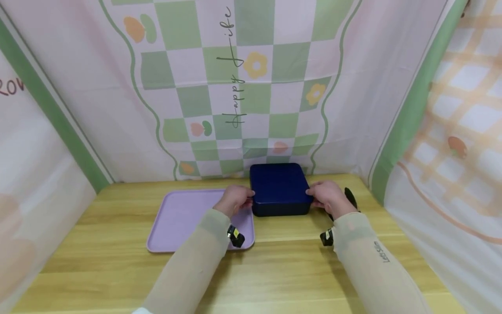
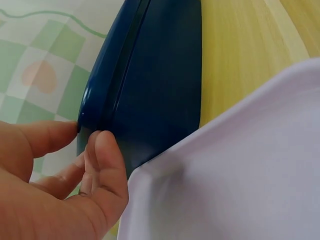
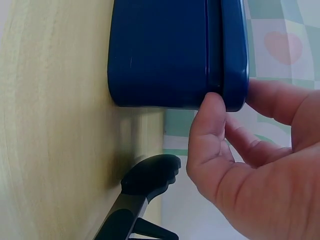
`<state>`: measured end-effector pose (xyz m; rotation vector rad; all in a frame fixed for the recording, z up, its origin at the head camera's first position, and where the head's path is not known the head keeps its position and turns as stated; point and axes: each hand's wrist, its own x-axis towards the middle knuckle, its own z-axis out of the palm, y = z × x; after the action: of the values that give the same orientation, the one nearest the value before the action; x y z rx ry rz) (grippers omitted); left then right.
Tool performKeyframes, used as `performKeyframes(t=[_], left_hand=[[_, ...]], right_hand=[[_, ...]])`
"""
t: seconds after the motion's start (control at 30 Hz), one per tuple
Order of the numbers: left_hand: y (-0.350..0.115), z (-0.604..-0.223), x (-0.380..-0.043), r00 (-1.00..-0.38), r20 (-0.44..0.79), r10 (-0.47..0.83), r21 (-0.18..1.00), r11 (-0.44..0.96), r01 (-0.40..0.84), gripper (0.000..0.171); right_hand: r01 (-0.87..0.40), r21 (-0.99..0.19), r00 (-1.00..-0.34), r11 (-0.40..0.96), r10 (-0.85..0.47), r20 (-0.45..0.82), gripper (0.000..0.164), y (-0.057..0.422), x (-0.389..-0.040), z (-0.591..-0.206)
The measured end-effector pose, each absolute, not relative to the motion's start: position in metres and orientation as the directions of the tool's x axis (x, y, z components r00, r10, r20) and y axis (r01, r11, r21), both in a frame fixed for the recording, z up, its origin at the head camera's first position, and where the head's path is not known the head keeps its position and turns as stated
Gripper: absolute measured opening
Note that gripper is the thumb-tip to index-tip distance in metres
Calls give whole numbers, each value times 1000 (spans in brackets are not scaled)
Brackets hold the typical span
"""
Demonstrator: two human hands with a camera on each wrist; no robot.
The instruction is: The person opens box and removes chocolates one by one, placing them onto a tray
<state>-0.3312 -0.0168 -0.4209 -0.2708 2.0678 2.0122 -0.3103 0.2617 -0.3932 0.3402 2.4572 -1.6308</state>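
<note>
A dark blue lidded box (image 1: 280, 185) stands at the back of the table, against the patterned cloth. At its left side my left hand (image 1: 234, 199) pinches the lid's edge, thumb on top and fingers below the rim. My right hand (image 1: 328, 196) grips the opposite edge the same way. In the left wrist view a narrow groove runs between the lid (image 2: 102, 85) and the box body (image 2: 165, 65). The right wrist view shows the fingers (image 3: 207, 130) of the right hand under the lid's rim. The lid sits on the box, hiding its inside.
A light purple tray (image 1: 176, 222) lies left of the box, its corner right at the box's side and partly under my left forearm. Black-tipped tongs (image 3: 150, 177) lie to the right of the box. Patterned cloth (image 1: 255, 100) hangs behind and on both sides.
</note>
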Motion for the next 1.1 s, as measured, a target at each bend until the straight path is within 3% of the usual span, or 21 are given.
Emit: performKeyframes(t=[0.4,0.53,0.8,1.1], left_hand=[[-19,-416,-327,-954,-295,50,955,44,-293,25],[-21,-409,-325,-950,-298,99,954,-10,-300,30],[-35,-396,-319,-932,-260,253,957,-65,-284,45],[-48,-389,-307,-920,-241,310,962,-48,-269,43]], right_hand=[[268,-893,-963,362,89,-253,46,261,-307,-391],[256,-911,-967,322,70,-247,49,264,-303,-385],[180,-945,-964,275,-145,-225,67,278,-293,-375],[171,-960,-928,223,-291,-233,55,285,-262,-366]])
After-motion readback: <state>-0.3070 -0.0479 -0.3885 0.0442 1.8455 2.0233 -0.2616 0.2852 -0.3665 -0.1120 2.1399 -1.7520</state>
